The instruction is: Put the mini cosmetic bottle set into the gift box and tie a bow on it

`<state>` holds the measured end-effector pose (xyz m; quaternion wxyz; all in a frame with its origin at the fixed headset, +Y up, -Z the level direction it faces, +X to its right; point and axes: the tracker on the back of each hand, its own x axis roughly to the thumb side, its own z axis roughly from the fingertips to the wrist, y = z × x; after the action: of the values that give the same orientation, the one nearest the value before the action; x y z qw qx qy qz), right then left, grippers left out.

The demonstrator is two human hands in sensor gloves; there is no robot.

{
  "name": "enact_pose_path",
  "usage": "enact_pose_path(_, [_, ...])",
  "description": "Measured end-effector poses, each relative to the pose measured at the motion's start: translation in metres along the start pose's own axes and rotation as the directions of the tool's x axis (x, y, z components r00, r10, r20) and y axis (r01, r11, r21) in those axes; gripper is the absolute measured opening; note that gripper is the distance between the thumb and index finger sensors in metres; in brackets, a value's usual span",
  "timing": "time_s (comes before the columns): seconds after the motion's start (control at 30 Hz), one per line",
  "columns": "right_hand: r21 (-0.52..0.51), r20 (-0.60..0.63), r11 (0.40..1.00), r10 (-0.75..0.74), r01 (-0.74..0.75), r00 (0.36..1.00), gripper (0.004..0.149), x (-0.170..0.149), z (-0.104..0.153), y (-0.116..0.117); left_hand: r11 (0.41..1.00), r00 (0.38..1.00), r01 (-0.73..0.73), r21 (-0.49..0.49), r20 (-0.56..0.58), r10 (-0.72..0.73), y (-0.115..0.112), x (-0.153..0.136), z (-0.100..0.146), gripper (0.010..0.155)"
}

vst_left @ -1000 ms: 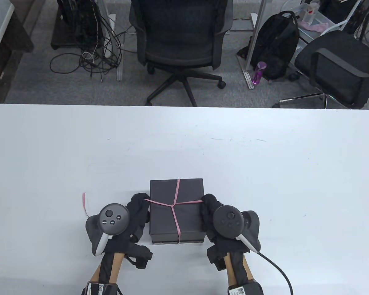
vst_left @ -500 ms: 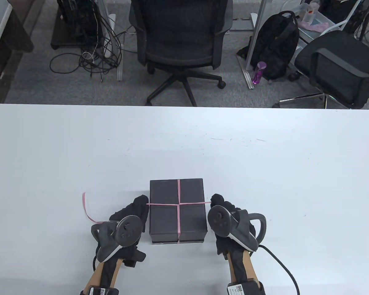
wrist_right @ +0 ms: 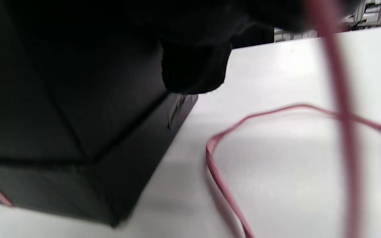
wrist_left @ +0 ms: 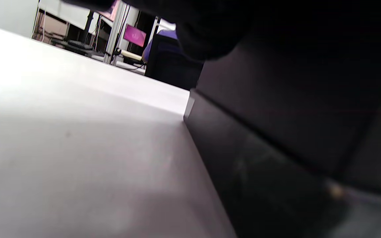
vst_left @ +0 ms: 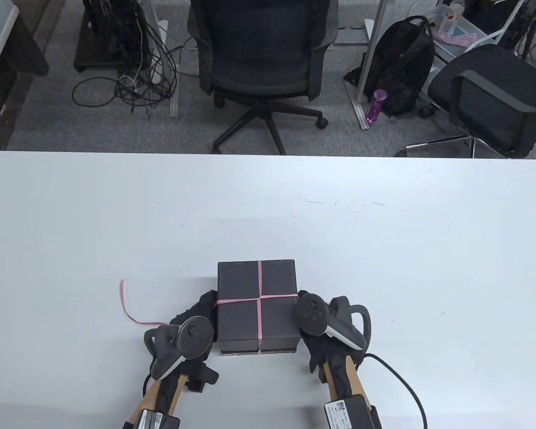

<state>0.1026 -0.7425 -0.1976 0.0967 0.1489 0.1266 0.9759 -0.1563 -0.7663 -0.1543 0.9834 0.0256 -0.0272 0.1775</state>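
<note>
The left hand (vst_left: 195, 313) and right hand (vst_left: 310, 333) pressed against opposite sides of the box (vst_left: 257, 306). Each gripped an end of the pink ribbon (vst_left: 259, 297) crossing the lid. Loose ribbon trailed on the bench (vst_left: 384, 246) beside both hands.

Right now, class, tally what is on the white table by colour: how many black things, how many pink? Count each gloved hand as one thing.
Black: 3 (box, left hand, right hand)
Pink: 1 (ribbon)
Total: 4

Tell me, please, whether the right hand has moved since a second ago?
Yes. The right hand has drawn in toward the gift box, which has stayed put, and now sits against its right side.
</note>
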Motion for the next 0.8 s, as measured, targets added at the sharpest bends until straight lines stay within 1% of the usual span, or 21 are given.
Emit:
enact_pose_path(0.23, [0.054,-0.021,0.990,-0.131,0.132,0.991,0.044,-0.010,-0.008,0.018,0.995,0.998,-0.040,-0.088,-0.050,0.036,-0.014,-0.005,-0.004,0.044])
enact_pose_path(0.33, [0.039,-0.009,0.991,-0.128,0.128,0.992,0.043,-0.011,-0.009,0.020,0.990,0.996,-0.060,-0.128,-0.071,0.051,-0.019,-0.006,-0.005,0.044])
enact_pose_path(0.47, [0.054,-0.019,0.991,-0.124,0.125,0.992,0.043,-0.012,-0.011,0.023,0.982,0.993,-0.080,-0.169,-0.094,0.065,-0.024,-0.008,-0.006,0.044])
enact_pose_path(0.63, [0.067,-0.032,0.981,-0.182,0.184,0.983,0.044,-0.015,-0.012,0.026,0.975,0.990,-0.103,-0.197,-0.118,0.081,-0.027,-0.011,-0.007,0.044])
enact_pose_path(0.8, [0.074,-0.039,0.977,-0.197,0.200,0.980,0.045,-0.019,-0.013,0.032,0.975,0.988,-0.110,-0.194,-0.132,0.085,-0.030,-0.011,-0.006,0.044])
